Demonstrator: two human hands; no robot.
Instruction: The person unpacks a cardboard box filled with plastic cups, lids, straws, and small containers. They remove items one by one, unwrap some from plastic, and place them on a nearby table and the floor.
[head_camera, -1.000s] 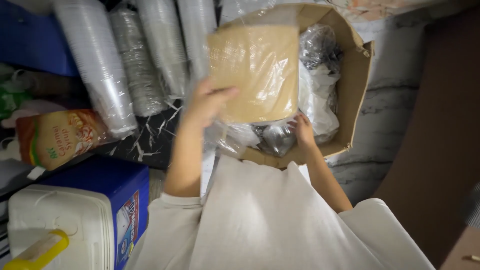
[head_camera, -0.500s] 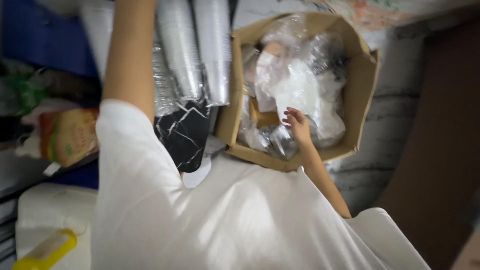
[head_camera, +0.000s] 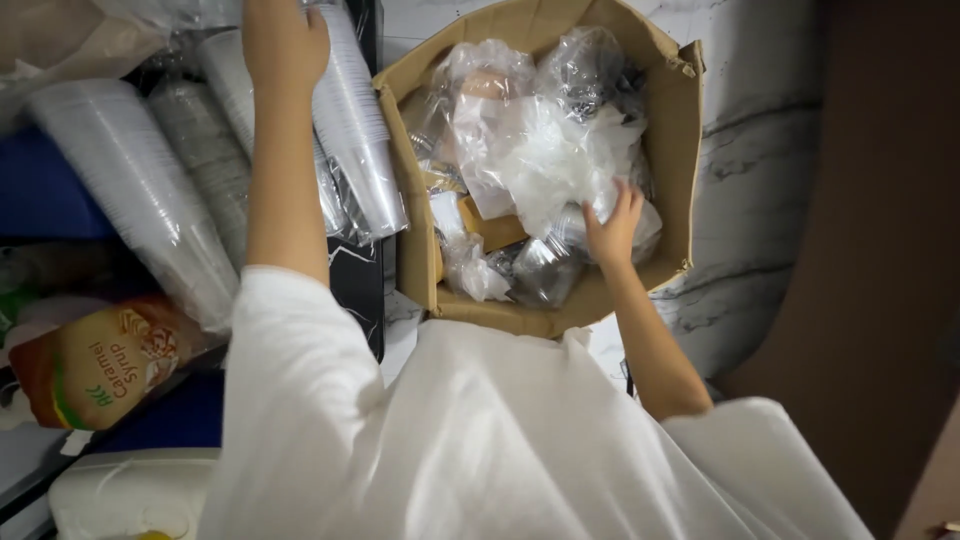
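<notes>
An open cardboard box (head_camera: 690, 150) stands in front of me, packed with clear plastic bags (head_camera: 540, 150) of small items. My right hand (head_camera: 612, 225) reaches into the box near its right front corner. Its fingers are spread and rest on one clear bag without closing on it. My left hand (head_camera: 285, 45) is stretched up to the left of the box, over sleeves of stacked clear plastic cups (head_camera: 350, 130). Its fingertips run off the top edge, so what it holds is hidden.
More cup sleeves (head_camera: 140, 200) lean at the left. An orange pouch (head_camera: 95, 365) lies below them beside a blue box (head_camera: 45, 195). A white container (head_camera: 120, 495) sits at the lower left. A marble-patterned surface (head_camera: 750, 120) and a brown panel (head_camera: 880, 250) are on the right.
My left hand held a flat brown sheet over the box, then swung up and left over the cups. The box contents are now uncovered. My right hand moved slightly deeper onto the bags.
</notes>
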